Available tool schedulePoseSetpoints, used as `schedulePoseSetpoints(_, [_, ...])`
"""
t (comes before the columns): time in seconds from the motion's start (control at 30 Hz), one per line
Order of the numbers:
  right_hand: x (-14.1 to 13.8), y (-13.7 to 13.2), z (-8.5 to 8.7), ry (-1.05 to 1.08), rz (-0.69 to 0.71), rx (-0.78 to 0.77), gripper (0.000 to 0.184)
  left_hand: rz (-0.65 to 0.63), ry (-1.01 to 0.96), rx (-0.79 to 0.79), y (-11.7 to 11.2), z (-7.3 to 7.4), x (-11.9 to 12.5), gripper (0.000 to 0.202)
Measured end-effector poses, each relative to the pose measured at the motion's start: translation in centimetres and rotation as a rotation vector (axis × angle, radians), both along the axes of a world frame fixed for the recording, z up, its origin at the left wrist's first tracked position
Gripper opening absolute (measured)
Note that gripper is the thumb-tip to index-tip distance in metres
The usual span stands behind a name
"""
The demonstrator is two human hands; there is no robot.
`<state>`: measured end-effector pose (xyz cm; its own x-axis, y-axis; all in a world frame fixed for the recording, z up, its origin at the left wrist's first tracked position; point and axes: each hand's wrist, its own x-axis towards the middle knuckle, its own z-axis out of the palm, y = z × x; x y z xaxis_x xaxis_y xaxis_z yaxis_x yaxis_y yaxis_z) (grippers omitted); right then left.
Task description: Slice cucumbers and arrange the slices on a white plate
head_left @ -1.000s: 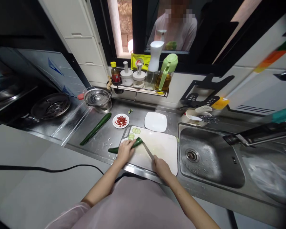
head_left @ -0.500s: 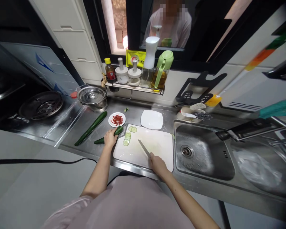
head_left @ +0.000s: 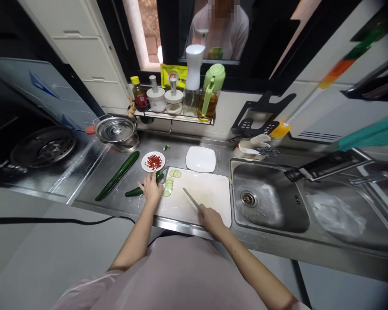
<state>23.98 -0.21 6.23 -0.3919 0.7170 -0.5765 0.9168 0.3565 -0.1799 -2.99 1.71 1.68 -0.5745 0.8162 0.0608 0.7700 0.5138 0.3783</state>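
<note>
My left hand [head_left: 153, 189] is over the left edge of the white cutting board [head_left: 194, 211], fingers spread. Beneath it lies a partly cut cucumber [head_left: 133, 192]; the hand hides its middle, and whether they touch I cannot tell. Just right of the fingers, a short row of cucumber slices [head_left: 168, 187] overlaps on the board, with a couple of slices [head_left: 175, 173] above it. My right hand [head_left: 211, 219] grips a kitchen knife [head_left: 190, 198], its blade pointing up and left over the board. A whole cucumber [head_left: 118, 175] rests on the steel counter farther left.
Behind the board are a small plate of chopped red pieces [head_left: 153, 162] and a white square plate [head_left: 201, 159]. The sink [head_left: 271, 193] with its faucet [head_left: 330, 165] is at right. A seasoning rack [head_left: 174, 117] hangs at the back; a lidded steel pot [head_left: 118, 131] stands left.
My left hand has let go of the cut cucumber and shifted right toward the slices, its fingers spreading. My right hand still holds the knife in about the same place. The view has shifted slightly.
</note>
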Motion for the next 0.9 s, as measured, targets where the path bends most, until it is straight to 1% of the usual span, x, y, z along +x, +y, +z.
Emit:
schedulePoseSetpoints(0.03, [0.2, -0.1, 0.0, 0.000, 0.012, 0.018, 0.023, -0.042, -0.016, 0.046, -0.2, 0.2, 0.9, 0.057])
schedulePoseSetpoints(0.1, [0.6, -0.3, 0.2, -0.010, 0.030, 0.068, 0.023, -0.182, -0.105, 0.104, -0.4, 0.8, 2.7, 0.042])
schedulePoseSetpoints(0.13, [0.9, -0.5, 0.3, -0.018, 0.037, 0.096, 0.024, -0.253, -0.165, 0.121, -0.4, 1.0, 3.4, 0.038])
schedulePoseSetpoints(0.2, [1.5, -0.6, 0.6, -0.035, 0.059, 0.151, 0.025, -0.408, -0.298, 0.109, -0.1, 1.4, 4.7, 0.037])
schedulePoseSetpoints(0.27, [2.1, -0.6, 0.9, -0.053, 0.096, 0.203, 0.026, -0.557, -0.407, 0.018, 0.4, 1.8, 5.6, 0.038])
schedulePoseSetpoints(0.33, [2.7, -0.5, 1.2, -0.057, 0.132, 0.256, 0.028, -0.689, -0.452, -0.131, 0.9, 2.1, 6.3, 0.039])
schedulePoseSetpoints(0.4, [3.2, -0.4, 1.4, -0.049, 0.145, 0.285, 0.031, -0.778, -0.440, -0.281, 1.4, 2.3, 7.0, 0.037])
schedulePoseSetpoints(0.43, [3.4, -0.4, 1.5, -0.043, 0.139, 0.287, 0.032, -0.801, -0.427, -0.341, 1.5, 2.5, 7.3, 0.034])
schedulePoseSetpoints(0.5, [3.6, -0.4, 1.5, -0.032, 0.114, 0.278, 0.031, -0.813, -0.405, -0.413, 1.6, 2.7, 7.9, 0.028])
schedulePoseSetpoints(0.53, [3.7, -0.5, 1.6, -0.028, 0.098, 0.274, 0.031, -0.810, -0.394, -0.423, 1.6, 2.7, 8.1, 0.025])
schedulePoseSetpoints(0.63, [3.8, -0.6, 1.6, -0.023, 0.067, 0.270, 0.031, -0.791, -0.362, -0.381, 1.6, 2.6, 8.6, 0.020])
schedulePoseSetpoints(0.73, [4.0, -0.6, 1.6, -0.028, 0.053, 0.263, 0.030, -0.759, -0.433, -0.338, 1.7, 1.9, 8.7, 0.018])
schedulePoseSetpoints(0.8, [4.3, -0.5, 1.6, -0.040, 0.043, 0.250, 0.028, -0.691, -0.513, -0.310, 1.8, 1.2, 8.6, 0.016])
schedulePoseSetpoints(0.9, [5.1, -0.6, 1.4, -0.069, 0.024, 0.225, 0.027, -0.514, -0.545, -0.256, 2.1, 0.3, 8.2, 0.014])
